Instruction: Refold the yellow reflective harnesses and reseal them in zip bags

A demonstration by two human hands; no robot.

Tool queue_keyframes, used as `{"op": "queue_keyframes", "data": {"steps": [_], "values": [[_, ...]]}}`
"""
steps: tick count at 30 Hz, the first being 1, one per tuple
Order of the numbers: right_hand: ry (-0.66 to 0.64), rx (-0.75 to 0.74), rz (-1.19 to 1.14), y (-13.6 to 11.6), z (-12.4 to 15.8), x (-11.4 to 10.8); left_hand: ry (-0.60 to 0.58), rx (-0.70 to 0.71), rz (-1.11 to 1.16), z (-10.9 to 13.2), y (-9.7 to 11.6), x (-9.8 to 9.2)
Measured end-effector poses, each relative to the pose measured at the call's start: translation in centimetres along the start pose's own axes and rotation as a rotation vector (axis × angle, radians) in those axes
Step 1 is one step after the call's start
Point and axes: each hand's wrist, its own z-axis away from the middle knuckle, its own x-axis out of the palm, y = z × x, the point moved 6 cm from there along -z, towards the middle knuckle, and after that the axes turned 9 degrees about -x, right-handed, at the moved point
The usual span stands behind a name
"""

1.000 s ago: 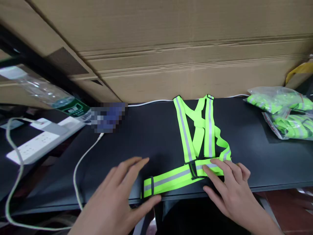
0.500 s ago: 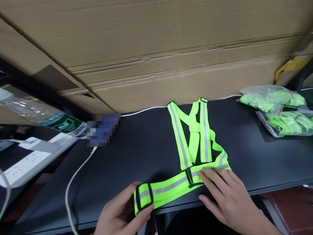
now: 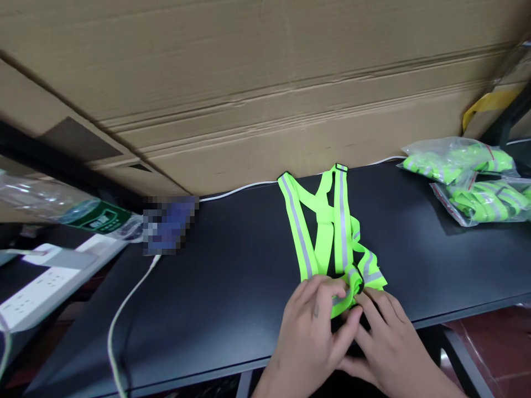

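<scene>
A neon-green reflective vest (image 3: 341, 221) of elastic straps with grey stripes lies on the dark table. Its two shoulder straps point away from me and cross at the back. My left hand (image 3: 313, 326) is closed around the waist strap, which is folded over toward the right near the table's front edge. Close beside it, my right hand (image 3: 384, 331) has its fingers bent on the lower right part of the vest, by a black buckle (image 3: 360, 278). The fingertips of both hands nearly meet, and the strap between them is partly hidden.
Two clear bags (image 3: 492, 202) of green straps lie at the right. At the left are a white power strip (image 3: 37, 293), a plastic bottle (image 3: 99, 216), a blurred-out blue object (image 3: 172, 224) and a white cable (image 3: 114, 326). Cardboard (image 3: 265, 61) stands behind the table (image 3: 215, 298).
My left hand has carried the waist strap's free end from the left across to the right, folding it over beside my right hand. My right hand stays near the vest's lower right.
</scene>
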Motion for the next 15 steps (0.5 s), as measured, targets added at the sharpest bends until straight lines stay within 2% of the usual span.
{"op": "queue_keyframes", "data": {"steps": [3, 5, 8, 10, 12, 15], "values": [[-0.044, -0.068, -0.081, 0.5, -0.5, -1.1, -0.066, 0.061, -0.136, -0.2, -0.1, 0.0], [-0.065, -0.063, -0.180, 1.2, -0.6, -1.8, -0.088, 0.108, -0.171, -0.1, 0.0, -0.1], [0.028, -0.021, -0.278, 2.4, 0.1, -2.7, -0.108, 0.114, -0.193, 0.2, -0.1, 0.0], [0.130, 0.006, -0.224, 3.0, 0.8, -2.9, -0.124, 0.100, -0.200, 0.4, -0.2, 0.2], [0.158, 0.084, -0.150, 3.6, 1.1, -2.7, -0.135, 0.091, -0.211, 0.6, -0.3, 0.5], [0.096, 0.280, -0.145, 4.8, 0.8, -1.9, -0.127, 0.080, -0.234, 0.8, -0.4, 0.6]]}}
